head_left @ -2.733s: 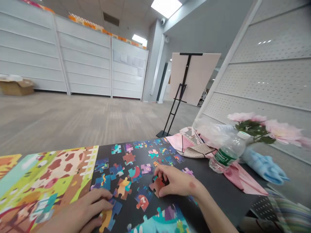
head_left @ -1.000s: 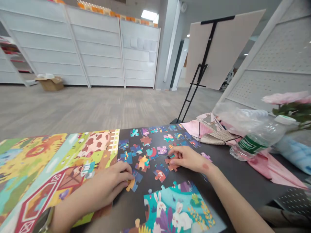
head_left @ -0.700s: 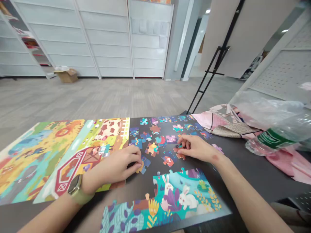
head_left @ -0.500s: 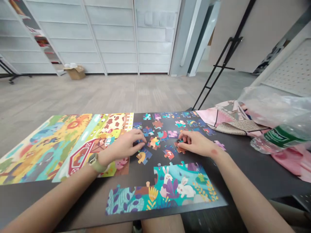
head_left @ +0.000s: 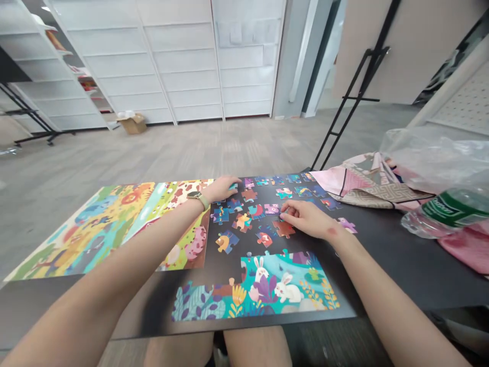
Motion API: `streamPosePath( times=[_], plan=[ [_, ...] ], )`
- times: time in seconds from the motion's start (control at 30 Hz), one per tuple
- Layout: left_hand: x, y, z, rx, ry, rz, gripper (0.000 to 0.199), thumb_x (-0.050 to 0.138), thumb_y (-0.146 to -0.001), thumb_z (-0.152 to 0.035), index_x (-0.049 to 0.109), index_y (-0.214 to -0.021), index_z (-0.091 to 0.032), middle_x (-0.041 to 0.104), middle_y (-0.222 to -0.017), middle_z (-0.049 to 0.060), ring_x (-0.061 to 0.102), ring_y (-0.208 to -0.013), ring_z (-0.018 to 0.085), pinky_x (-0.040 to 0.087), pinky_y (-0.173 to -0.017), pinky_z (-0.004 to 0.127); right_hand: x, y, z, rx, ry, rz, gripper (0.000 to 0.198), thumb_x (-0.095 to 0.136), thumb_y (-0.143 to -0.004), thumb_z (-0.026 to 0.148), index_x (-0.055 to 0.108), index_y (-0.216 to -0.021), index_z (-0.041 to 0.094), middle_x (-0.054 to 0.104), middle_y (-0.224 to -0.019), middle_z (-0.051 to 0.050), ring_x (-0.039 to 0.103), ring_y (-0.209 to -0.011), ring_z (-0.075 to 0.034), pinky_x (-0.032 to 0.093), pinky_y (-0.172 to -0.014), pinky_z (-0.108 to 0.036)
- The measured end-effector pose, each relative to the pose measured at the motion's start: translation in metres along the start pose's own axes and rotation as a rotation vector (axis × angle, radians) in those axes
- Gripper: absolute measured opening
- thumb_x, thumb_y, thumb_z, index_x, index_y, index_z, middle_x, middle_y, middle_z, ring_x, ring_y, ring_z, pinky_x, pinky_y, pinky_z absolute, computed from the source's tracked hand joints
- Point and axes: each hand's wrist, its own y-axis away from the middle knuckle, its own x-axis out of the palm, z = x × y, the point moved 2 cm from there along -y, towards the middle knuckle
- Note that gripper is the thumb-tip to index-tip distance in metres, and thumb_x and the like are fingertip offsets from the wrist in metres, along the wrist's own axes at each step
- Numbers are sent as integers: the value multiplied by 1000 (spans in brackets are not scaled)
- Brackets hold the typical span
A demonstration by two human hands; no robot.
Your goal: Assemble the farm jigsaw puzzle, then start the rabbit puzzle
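Observation:
My left hand [head_left: 221, 188], with a watch on its wrist, reaches to the far side of the table. Its fingers close on a teal puzzle piece [head_left: 233, 187], mostly covered by them. My right hand [head_left: 305, 216] has curled fingers pinched together beside a pink-purple puzzle piece [head_left: 271, 209] and just above a brown puzzle piece [head_left: 284, 229]; whatever lies between its fingertips is too hidden to name. Several loose pieces lie around, among them an orange-and-blue one [head_left: 226, 241]. Nearest me is a joined puzzle section [head_left: 267, 295] with two white rabbits.
Two colourful picture sheets, one with a lion [head_left: 95, 224] and one with a pink pig [head_left: 195, 243], lie at the left. On the right are a patterned cloth [head_left: 367, 186], a plastic bottle [head_left: 446, 209] and a clear plastic bag [head_left: 431, 153]. A black stand [head_left: 355, 97] rises behind the table.
My left hand has moved away from me, from the middle pieces to the teal piece at the far edge. My right hand has shifted slightly up, and the brown piece beneath shows more fully.

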Motion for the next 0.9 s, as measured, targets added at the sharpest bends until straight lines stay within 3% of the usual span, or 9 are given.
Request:
streamPosePath(
  times=[0.23,0.33,0.4,0.6,0.73,0.9],
  plan=[
    [-15,17,-18,-133,184,-120,31,65,-100,-34,63,-125,-17,64,-126,10,66,-108,25,58,-91,46,0,1,-1,0,-4,-8,19,56,-90,38,65,-94,21,67,-70,0,61,-65,-18,41,-61,-29],
    [-22,45,-37,-155,351,-152,21,71,-94,-30,70,-110,-16,71,-109,7,68,-101,23,57,-91,41,1,0,-2,0,-3,-15,18,56,-90,37,64,-94,22,68,-70,0,62,-66,-19,41,-62,-29],
    [-22,72,-53,-152,488,-109,20,75,-88,-30,73,-104,-17,75,-100,6,70,-91,20,58,-84,35,1,0,-2,-2,-1,-23,17,56,-90,37,65,-93,22,68,-71,0,62,-67,-19,41,-63,-29],
    [5,144,-95,-234,847,92,24,73,-84,-39,71,-84,-15,75,-72,4,72,-64,17,59,-61,28,4,-2,-3,-9,4,-22,18,57,-90,37,65,-94,22,68,-68,0,62,-66,-20,40,-62,-30],
    [20,155,-102,-290,951,92,23,73,-84,-38,70,-83,-15,74,-68,3,72,-61,16,58,-61,28,4,-1,-4,-7,15,-20,19,56,-91,38,65,-94,22,68,-67,0,62,-65,-19,40,-62,-29],
    [24,155,-100,-293,944,46,17,74,-83,-33,73,-81,-16,75,-72,3,72,-65,16,56,-62,27,4,-1,-5,6,29,-26,21,55,-91,41,65,-94,22,66,-67,1,61,-64,-19,39,-61,-29]
  ],
)
